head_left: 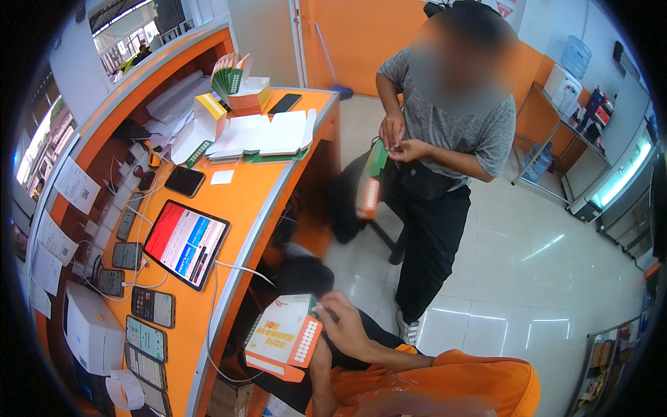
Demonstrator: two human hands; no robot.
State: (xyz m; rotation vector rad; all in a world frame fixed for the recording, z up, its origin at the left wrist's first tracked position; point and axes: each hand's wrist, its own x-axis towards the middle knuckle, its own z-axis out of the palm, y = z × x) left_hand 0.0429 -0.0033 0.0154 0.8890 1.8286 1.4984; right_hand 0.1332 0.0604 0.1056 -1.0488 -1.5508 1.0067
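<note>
A partly folded white, orange and green cardboard box (pixel 281 330) is held over my lap, its printed panel facing up. My left hand (pixel 320 356) grips it from the lower right side, with most of the fingers hidden behind the card. My right hand (pixel 342 321) is at its upper right corner, fingers bent around a small green flap. Across from me, a seated person in a grey shirt works with both hands on a similar green and orange box (pixel 369 182).
On the orange desk (pixel 236 182) at left lie flat white cartons (pixel 260 133), folded boxes (pixel 246 94), a tablet (pixel 186 243), a dark phone (pixel 185 181) and a row of several phones (pixel 153 307) with cables. A white cable (pixel 246 270) hangs over the desk edge. A water dispenser (pixel 563 85) stands far right.
</note>
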